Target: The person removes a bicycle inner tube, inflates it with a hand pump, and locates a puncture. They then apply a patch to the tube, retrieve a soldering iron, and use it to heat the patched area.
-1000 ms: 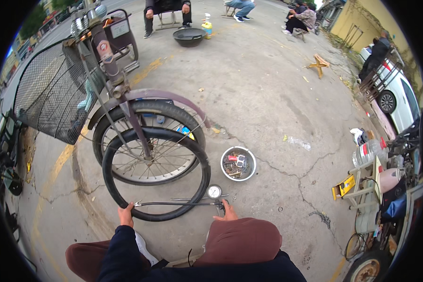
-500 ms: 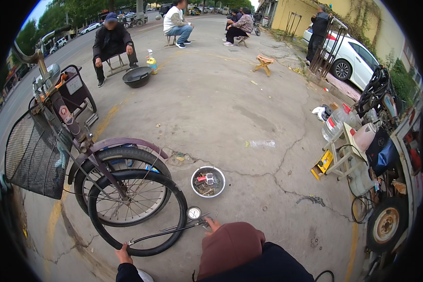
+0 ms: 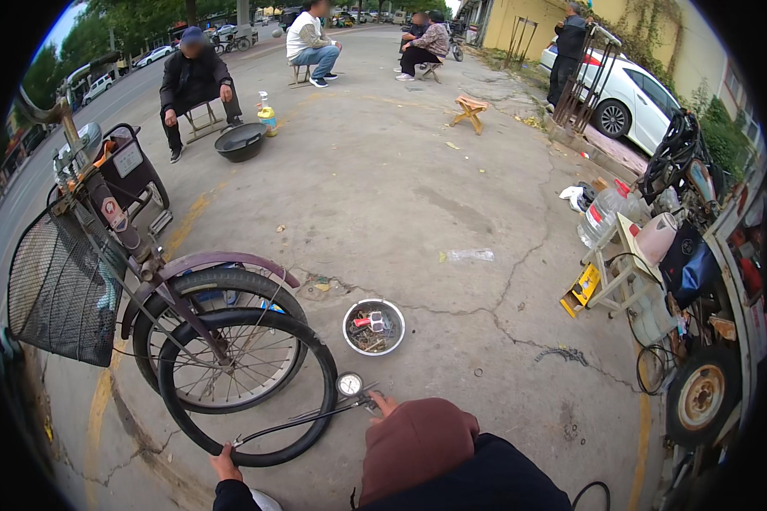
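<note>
My left hand [image 3: 225, 462] grips a black inner tube [image 3: 328, 383] at its lower edge, beside the end of a black hose [image 3: 302, 425] clipped near it. The tube stands upright in front of the purple bicycle's front wheel [image 3: 264, 375]. At the hose's other end, my right hand [image 3: 384, 406] is closed on a metal inflator fitting [image 3: 368, 400] with a round white pressure gauge [image 3: 350, 384]; my right knee partly hides that hand. A steel bowl of small parts [image 3: 373, 327] sits beside the wheel.
Seated people [image 3: 198, 89] and a standing person [image 3: 564, 60] are farther off, with a black basin [image 3: 242, 147] and folding stool [image 3: 470, 113]. At right stand a cluttered bench [image 3: 622, 264], water jug [image 3: 603, 217] and cart wheel [image 3: 701, 393]; a white car [image 3: 635, 102] is behind.
The view has tilted up since a second ago, bringing more of the seated people into sight and shifting my hands lower in the picture. Both hands keep their hold.
</note>
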`<action>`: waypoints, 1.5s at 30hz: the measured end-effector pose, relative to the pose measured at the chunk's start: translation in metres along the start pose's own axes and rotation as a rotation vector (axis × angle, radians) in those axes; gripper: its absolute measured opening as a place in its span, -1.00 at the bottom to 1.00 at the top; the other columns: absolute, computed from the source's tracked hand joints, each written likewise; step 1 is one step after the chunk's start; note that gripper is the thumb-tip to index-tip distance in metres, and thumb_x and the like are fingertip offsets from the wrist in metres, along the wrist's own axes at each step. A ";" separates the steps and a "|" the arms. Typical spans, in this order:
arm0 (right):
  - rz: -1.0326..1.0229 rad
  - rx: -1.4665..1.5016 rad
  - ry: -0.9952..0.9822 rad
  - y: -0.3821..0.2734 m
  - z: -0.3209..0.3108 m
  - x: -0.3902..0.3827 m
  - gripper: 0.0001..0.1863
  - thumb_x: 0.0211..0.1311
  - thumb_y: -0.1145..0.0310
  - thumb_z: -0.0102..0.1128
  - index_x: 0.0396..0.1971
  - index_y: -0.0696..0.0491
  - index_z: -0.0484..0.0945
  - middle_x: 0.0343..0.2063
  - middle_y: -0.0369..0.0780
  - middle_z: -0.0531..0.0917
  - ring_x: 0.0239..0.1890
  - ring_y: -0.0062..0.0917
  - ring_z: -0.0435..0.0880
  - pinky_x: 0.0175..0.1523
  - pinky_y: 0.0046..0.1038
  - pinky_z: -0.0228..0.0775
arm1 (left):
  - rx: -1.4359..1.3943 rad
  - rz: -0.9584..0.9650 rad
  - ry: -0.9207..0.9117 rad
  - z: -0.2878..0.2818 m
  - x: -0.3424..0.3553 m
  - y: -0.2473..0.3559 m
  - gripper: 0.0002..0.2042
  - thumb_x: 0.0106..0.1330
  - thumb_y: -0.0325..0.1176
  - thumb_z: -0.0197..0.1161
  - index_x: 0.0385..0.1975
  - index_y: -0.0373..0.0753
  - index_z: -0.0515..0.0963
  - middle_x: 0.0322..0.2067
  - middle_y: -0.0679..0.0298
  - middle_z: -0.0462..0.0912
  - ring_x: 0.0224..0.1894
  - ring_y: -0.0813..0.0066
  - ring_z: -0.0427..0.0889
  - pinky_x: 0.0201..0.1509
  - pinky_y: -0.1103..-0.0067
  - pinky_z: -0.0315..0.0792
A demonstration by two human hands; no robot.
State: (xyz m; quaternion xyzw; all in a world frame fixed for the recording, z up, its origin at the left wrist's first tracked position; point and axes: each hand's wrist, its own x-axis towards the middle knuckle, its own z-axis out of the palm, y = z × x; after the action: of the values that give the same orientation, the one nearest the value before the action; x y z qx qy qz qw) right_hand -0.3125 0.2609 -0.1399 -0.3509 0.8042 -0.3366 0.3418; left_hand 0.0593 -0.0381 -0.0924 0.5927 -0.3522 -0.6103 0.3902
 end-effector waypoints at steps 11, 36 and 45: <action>0.016 -0.033 0.012 0.011 0.004 -0.013 0.02 -0.03 0.05 0.47 0.41 -0.21 0.04 -0.04 0.10 0.44 0.00 -0.04 0.52 0.10 -0.21 0.36 | -0.044 0.019 -0.002 -0.003 -0.001 -0.008 -0.72 0.12 -0.62 0.31 -0.25 -0.25 0.38 -0.43 0.32 0.47 -0.43 0.43 0.54 -0.33 0.50 0.48; -0.009 -0.045 -0.098 0.042 0.005 0.009 -0.10 0.12 0.33 0.30 0.43 -0.17 -0.01 -0.01 0.16 0.42 0.00 0.02 0.49 0.11 -0.17 0.33 | -0.150 -0.083 -0.125 -0.011 -0.049 0.006 -0.86 0.20 -0.49 0.35 -0.40 -0.30 0.48 -0.51 0.28 0.53 -0.49 0.44 0.59 -0.30 0.49 0.55; -0.092 -0.045 -0.094 0.036 0.006 0.009 -0.09 0.16 0.38 0.26 0.44 -0.09 -0.08 0.00 0.15 0.39 -0.01 0.02 0.47 0.11 -0.17 0.32 | -0.110 -0.105 -0.106 -0.010 -0.047 0.005 -0.84 0.19 -0.46 0.38 -0.38 -0.29 0.50 -0.48 0.27 0.57 -0.46 0.44 0.59 -0.30 0.50 0.51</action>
State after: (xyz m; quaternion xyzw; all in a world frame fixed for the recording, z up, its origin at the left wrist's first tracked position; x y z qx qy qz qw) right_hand -0.3249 0.2708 -0.1737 -0.4104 0.7776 -0.3170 0.3555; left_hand 0.0693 0.0020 -0.0677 0.5549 -0.3066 -0.6788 0.3705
